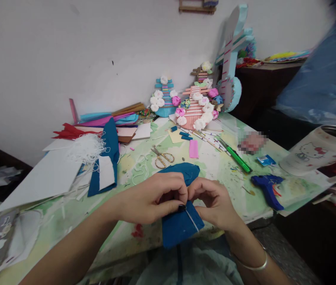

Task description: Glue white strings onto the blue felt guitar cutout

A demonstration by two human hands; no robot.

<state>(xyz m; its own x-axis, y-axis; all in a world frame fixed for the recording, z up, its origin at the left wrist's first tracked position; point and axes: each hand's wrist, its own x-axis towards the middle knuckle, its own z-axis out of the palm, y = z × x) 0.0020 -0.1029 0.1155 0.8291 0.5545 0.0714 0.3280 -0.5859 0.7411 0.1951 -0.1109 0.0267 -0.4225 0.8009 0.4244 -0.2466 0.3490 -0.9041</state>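
Observation:
Near the front edge of the table, both hands are closed on a flat dark blue piece (176, 233), paper-covered by its look. It has a wide rounded far end and a narrower near end. My left hand (158, 196) presses its thumb onto the surface beside a white string (193, 221) that runs over the near part. My right hand (217, 200) pinches at the right edge, its fingertips meeting those of the left. What lies between the fingertips is hidden. Just beyond the piece lie gold-handled scissors (163, 157) and loose white string (141, 168).
A blue glue gun (268, 188), a green cutter (237, 158) and a white cup (316, 152) are on the right. A white string heap (86, 152) and blue paper (111, 134) lie left. Flower-decorated instrument models (197, 107) stand at the back.

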